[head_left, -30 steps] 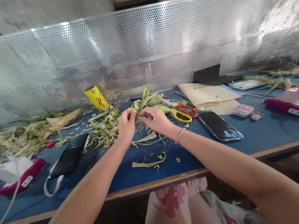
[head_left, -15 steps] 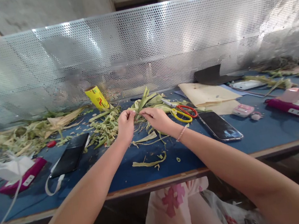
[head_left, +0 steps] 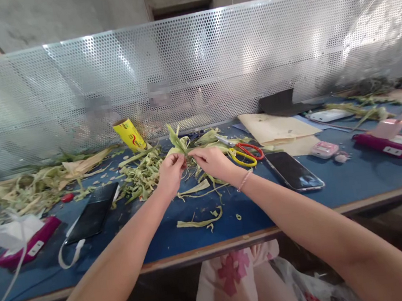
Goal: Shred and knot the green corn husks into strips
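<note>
Both my hands meet over the middle of the blue table [head_left: 229,221]. My left hand [head_left: 170,174] pinches the base of a bunch of green husk leaves [head_left: 176,138], whose tips point up and away from me. My right hand [head_left: 218,164] is closed at the same spot, thumb and forefinger on the bunch's right side. The fingertips partly hide the gripped ends. Around the hands lie a heap of green husk scraps [head_left: 144,171] on the left and scissors [head_left: 240,145] with one red and one yellow handle loop on the right.
A yellow tube [head_left: 130,134] leans behind the scraps. Phones lie left [head_left: 92,210] and right [head_left: 293,171]. Magenta power strips [head_left: 37,246] sit at both sides. Brown paper [head_left: 272,126] is at back right, before a perforated metal screen [head_left: 188,62]. Loose husks [head_left: 51,176] cover the far left.
The leaf bunch has tilted left and its leaves have spread apart. My left fingers have curled more around its base. My right hand has barely moved.
</note>
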`<state>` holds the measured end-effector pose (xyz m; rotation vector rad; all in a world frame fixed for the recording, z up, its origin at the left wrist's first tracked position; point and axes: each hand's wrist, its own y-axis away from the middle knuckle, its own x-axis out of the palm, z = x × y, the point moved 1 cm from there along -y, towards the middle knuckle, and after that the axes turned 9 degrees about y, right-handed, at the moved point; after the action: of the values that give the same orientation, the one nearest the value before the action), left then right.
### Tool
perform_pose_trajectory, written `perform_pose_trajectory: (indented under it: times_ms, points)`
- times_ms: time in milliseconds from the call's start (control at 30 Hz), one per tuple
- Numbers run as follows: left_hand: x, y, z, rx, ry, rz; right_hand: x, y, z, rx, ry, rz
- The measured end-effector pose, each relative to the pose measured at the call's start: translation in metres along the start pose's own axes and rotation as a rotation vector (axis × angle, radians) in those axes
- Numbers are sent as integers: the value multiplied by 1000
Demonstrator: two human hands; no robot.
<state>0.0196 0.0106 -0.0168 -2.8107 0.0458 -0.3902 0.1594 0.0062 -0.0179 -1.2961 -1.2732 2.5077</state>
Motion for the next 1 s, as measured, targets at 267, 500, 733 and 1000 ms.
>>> perform_pose_trajectory:
  times_ms: [267,500,733,1000]
  points:
    - [-1,1,-3,112,-335,37,-5,4,17,11,-81,21]
    - [1,5,-10,252,-616,93,-3,2,13,273,-363,17]
    - [0,5,-4,135,-635,134,10,0,2,339,-384,60]
    - [2,9,-8,206,-771,176,9,1,3,351,-322,40]
